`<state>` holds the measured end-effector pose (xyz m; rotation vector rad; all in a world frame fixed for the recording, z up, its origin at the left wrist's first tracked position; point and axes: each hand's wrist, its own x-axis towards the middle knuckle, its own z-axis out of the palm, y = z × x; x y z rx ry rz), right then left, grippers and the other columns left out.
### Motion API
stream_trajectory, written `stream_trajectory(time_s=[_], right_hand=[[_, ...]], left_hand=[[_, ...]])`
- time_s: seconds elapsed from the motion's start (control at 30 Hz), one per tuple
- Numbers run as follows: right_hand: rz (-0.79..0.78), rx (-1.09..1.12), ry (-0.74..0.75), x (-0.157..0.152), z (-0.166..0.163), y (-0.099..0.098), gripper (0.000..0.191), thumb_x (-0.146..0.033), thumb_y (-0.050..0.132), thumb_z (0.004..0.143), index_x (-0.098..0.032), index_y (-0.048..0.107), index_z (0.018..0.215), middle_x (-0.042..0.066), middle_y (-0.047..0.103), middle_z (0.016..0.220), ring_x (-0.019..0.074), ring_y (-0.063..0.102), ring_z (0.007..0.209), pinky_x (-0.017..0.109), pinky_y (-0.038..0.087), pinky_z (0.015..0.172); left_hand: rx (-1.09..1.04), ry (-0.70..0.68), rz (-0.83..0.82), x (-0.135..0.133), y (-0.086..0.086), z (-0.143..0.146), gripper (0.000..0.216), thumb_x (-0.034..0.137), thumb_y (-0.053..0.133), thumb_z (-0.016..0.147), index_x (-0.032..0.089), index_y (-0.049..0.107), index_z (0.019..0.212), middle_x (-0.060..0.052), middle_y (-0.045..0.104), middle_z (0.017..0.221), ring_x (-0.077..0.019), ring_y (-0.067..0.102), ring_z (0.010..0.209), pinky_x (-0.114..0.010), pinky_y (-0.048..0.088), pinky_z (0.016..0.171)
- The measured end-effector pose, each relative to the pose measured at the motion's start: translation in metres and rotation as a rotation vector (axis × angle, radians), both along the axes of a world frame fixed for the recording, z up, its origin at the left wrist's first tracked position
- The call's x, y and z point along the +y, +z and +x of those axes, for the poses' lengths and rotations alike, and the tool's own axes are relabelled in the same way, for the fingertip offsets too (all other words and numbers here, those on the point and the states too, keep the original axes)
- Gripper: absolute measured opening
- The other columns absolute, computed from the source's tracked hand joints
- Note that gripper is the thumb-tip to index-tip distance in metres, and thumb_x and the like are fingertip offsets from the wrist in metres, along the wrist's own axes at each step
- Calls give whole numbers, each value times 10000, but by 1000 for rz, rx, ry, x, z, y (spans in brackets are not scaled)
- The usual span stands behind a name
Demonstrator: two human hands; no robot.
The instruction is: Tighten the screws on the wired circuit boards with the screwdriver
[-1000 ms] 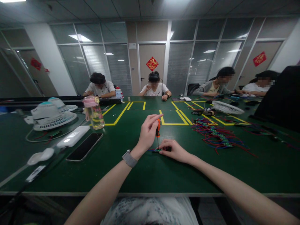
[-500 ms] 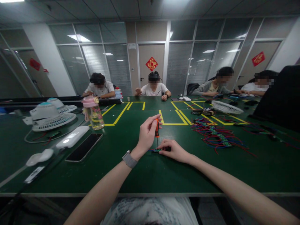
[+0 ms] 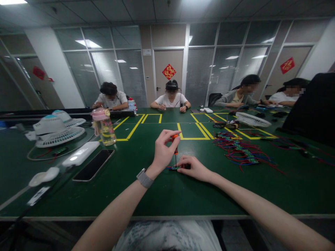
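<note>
My left hand [image 3: 166, 148] is closed around the orange and black handle of a screwdriver [image 3: 176, 150], its index finger lying across the top. The screwdriver stands upright, and its thin shaft reaches down to a small green circuit board [image 3: 172, 168] with coloured wires, flat on the table. At the right end of that board is my right hand [image 3: 192, 167], fingers pinched against it beside the screwdriver's shaft. The exact contact of the tip with the board is too small to make out.
A heap of wired circuit boards [image 3: 243, 150] lies to the right on the green table [image 3: 162, 198]. On the left are a phone [image 3: 94, 165], a white power strip [image 3: 81, 153], a pink-lidded bottle [image 3: 104, 127] and white fans [image 3: 59, 130]. Several people sit across the table.
The fingers of my left hand have shifted round the screwdriver's handle, the thumb now nearer its top. My right hand has stayed at the board. A person opposite has lowered a hand.
</note>
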<state>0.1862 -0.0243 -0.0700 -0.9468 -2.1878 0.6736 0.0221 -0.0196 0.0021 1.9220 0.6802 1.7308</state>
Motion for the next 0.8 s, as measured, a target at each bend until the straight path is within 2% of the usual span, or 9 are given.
stream_trajectory(time_s=[0.1, 0.23, 0.3, 0.43, 0.5, 0.57, 0.67, 0.73, 0.8], right_hand=[[-7, 9, 2, -1, 0, 0, 164, -229, 666, 789, -149, 734, 915, 38, 595, 803, 129, 561, 681, 246, 455, 634], [-21, 12, 2, -1, -1, 2, 168, -237, 662, 792, -143, 732, 913, 40, 598, 803, 128, 559, 667, 250, 457, 626], [-26, 15, 3, -1, -1, 2, 171, -238, 661, 792, -145, 732, 916, 41, 600, 809, 128, 561, 668, 251, 460, 627], [-21, 16, 2, 0, -1, 0, 171, -240, 666, 788, -147, 734, 913, 41, 601, 807, 129, 561, 672, 253, 459, 630], [-18, 12, 1, 0, -1, 0, 173, -242, 666, 788, -146, 735, 914, 42, 602, 805, 130, 558, 667, 253, 456, 623], [-20, 14, 4, 0, 0, 0, 175, -242, 664, 789, -146, 734, 918, 44, 604, 809, 130, 560, 668, 254, 457, 623], [-19, 22, 10, 0, 0, 0, 174, -242, 662, 791, -147, 732, 919, 45, 606, 814, 132, 562, 674, 254, 461, 629], [-12, 18, 9, 1, 0, 0, 171, -242, 662, 791, -148, 732, 916, 43, 603, 808, 132, 559, 673, 254, 458, 628], [-6, 12, 8, 1, 0, 0, 168, -240, 664, 791, -145, 733, 911, 41, 596, 797, 132, 558, 673, 252, 455, 628]], left_hand=[[28, 56, 27, -1, 0, 0, 176, 278, 616, 840, 214, 711, 973, -40, 529, 940, -126, 561, 848, -225, 484, 738], [53, -30, -11, -2, 1, 0, 274, 262, 477, 923, 225, 657, 1126, -62, 572, 1050, -140, 576, 945, -238, 481, 797], [43, -63, -33, -1, 0, 0, 287, 256, 472, 926, 217, 631, 1162, -62, 599, 1038, -139, 589, 922, -240, 488, 780], [28, 2, -4, -1, 0, 0, 206, 278, 594, 856, 209, 686, 1027, -45, 571, 935, -135, 577, 854, -221, 488, 711], [29, 32, 19, -1, 1, -1, 183, 285, 599, 852, 210, 704, 981, -44, 549, 937, -129, 569, 844, -217, 485, 712], [38, 16, 21, -2, 1, -1, 217, 279, 533, 893, 218, 701, 1016, -51, 557, 989, -128, 576, 876, -225, 487, 750], [23, -78, -19, -3, 1, -1, 284, 260, 440, 938, 216, 655, 1118, -62, 600, 1046, -132, 607, 886, -243, 504, 760], [1, -94, -41, -3, 0, 0, 269, 264, 473, 924, 202, 643, 1123, -64, 625, 1027, -135, 622, 856, -247, 515, 735], [1, -49, -29, -3, 0, 0, 228, 266, 543, 887, 191, 666, 1065, -59, 629, 976, -140, 616, 853, -239, 515, 720]])
